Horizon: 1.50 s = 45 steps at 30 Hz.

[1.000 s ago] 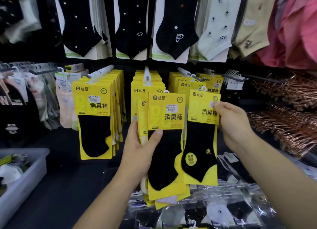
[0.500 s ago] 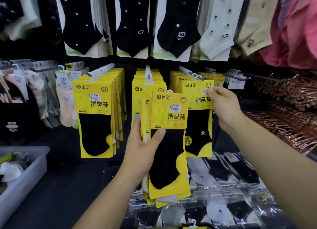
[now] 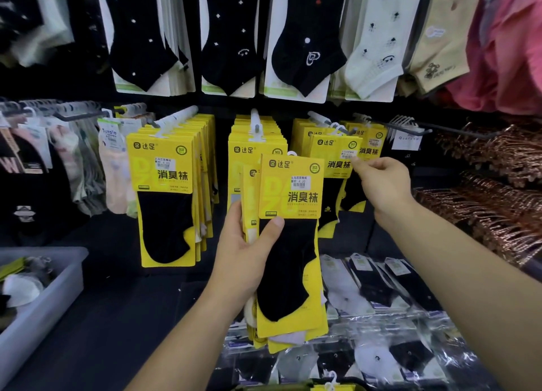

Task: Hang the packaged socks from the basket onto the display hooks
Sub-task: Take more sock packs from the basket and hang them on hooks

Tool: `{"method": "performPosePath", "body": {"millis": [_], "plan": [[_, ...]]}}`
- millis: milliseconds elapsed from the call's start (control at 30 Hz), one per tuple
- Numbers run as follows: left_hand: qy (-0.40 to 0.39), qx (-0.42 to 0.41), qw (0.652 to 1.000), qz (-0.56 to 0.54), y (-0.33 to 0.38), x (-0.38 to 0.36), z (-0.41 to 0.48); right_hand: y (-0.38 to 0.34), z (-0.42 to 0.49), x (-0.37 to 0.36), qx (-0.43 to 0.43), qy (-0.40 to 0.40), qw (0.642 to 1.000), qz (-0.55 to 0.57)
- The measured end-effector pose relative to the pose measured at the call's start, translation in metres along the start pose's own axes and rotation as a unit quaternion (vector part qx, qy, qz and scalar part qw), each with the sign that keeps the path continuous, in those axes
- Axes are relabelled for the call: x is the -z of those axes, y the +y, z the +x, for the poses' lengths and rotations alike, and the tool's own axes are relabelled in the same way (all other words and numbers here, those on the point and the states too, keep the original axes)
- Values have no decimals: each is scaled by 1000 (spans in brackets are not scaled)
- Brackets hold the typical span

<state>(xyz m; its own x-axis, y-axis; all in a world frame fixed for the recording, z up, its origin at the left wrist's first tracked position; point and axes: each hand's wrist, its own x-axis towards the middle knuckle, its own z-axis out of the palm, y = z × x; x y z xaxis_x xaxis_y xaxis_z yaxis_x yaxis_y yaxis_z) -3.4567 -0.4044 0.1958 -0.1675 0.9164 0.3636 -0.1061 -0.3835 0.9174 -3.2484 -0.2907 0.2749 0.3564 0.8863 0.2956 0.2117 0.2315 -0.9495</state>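
- "达足", "消臭袜" and an "SGS" seal are printed on the yellow sock packs; "4.00" is read on the price sticker.
- The stack is gripped upright by the left hand, with the thumb laid across the front pack.
- The right hand is raised with fingertips curled at the right edge of the hung pack on the right hook; whether it is pinched cannot be told.
- The grey basket is set low at left, well apart.

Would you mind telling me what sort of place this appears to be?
Most likely a shop's sock section: yellow-carded sock packs hang on display hooks, price stickers show, and bagged socks lie below.
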Motion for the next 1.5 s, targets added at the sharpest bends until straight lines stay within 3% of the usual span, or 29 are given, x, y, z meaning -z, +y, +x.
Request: {"method": "performPosePath", "body": {"millis": [133,233,333,467,567,733,867,1133,1500], "plan": [[3,-1,1000,-5,-2,-1,0,-11,-45,0,-2,-118,993,20],[9,-1,1000,-1,-1,-2,0,-14,-74,-3,40,-219,974,-28],[17,0,1000,2,-4,-4,-1,-9,-81,-4,61,-219,973,-27],[21,17,1000,-5,-7,-1,-3,0,-78,3,-23,-242,967,75],[16,23,1000,15,-10,2,-3,4,-75,11,-46,-261,962,71],[-3,9,999,43,-12,1,-4,-16,-56,24,38,-208,977,10],[-5,3,999,54,-13,1,-5,-35,-46,21,82,-247,962,-82],[-13,-13,997,75,-13,0,-4,-48,-33,25,89,-292,942,-137],[23,-15,998,63,-9,10,3,-38,15,24,138,-144,972,-128]]}}
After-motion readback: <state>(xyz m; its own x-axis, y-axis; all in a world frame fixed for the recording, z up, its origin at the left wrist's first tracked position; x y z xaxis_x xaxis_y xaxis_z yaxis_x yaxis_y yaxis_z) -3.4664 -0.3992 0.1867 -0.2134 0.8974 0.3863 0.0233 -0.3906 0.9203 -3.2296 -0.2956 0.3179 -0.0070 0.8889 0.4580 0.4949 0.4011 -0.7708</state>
